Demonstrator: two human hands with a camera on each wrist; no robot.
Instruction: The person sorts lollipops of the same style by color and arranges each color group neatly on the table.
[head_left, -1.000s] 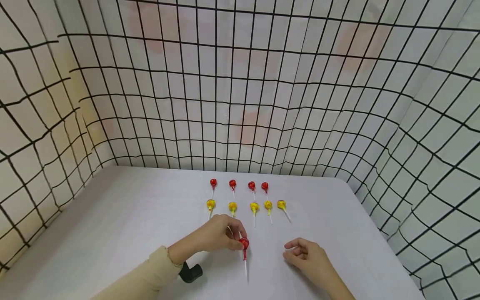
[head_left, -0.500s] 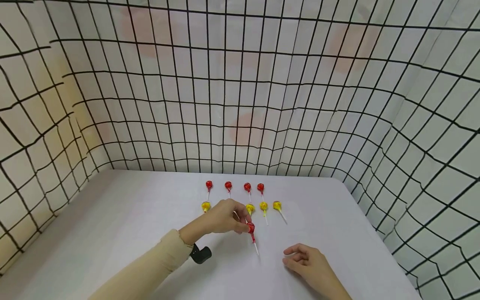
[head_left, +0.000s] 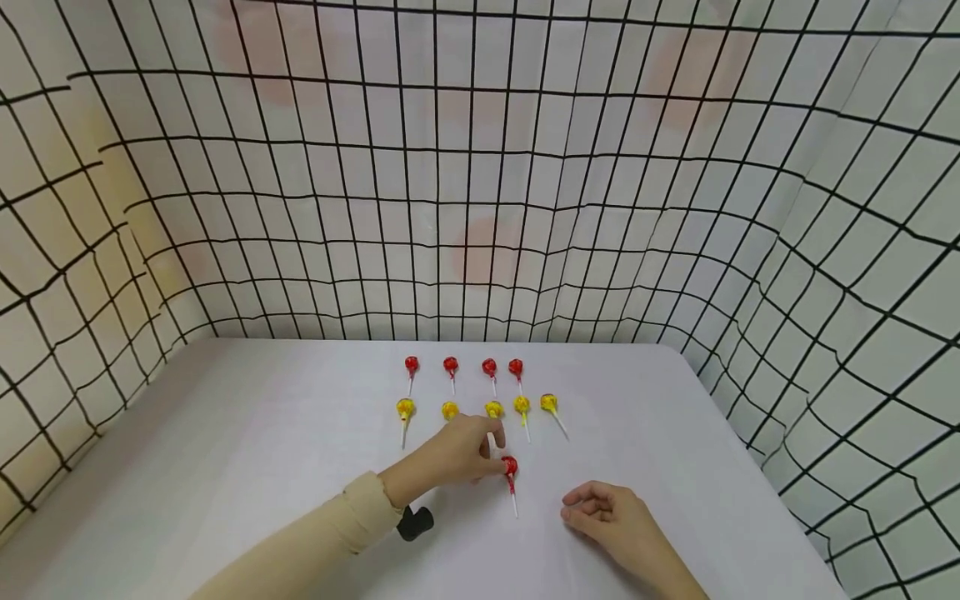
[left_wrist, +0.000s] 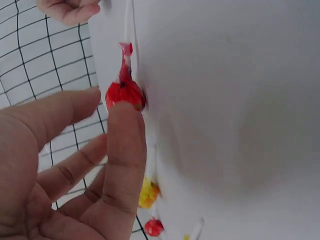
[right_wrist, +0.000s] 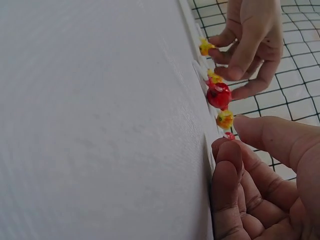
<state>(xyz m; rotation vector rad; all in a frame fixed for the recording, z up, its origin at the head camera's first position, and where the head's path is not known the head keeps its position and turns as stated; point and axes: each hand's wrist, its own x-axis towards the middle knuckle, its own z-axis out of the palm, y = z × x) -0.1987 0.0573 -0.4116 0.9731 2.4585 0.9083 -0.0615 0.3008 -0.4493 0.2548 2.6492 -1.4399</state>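
A red-wrapped lollipop (head_left: 510,466) lies on the white table, its stick toward the front edge. My left hand (head_left: 459,450) is just left of it. In the left wrist view the thumb stands apart from the red lollipop head (left_wrist: 125,95), while the index finger overlaps it; whether that finger touches cannot be told. Behind the hand lies a row of yellow lollipops (head_left: 522,405), two partly covered by it. Farther back is a row of red lollipops (head_left: 489,367). My right hand (head_left: 611,518) rests on the table to the right, fingers loosely curled, holding nothing.
The white table (head_left: 247,450) is enclosed at the back and sides by white walls with a black grid (head_left: 480,200). A black device (head_left: 415,523) sits at the left wrist, under the beige sleeve (head_left: 322,533).
My left hand has carried the red lollipop forward and right, set it down, and loosened its pinch. My right hand has stayed about where it was. The head view has shifted slightly.
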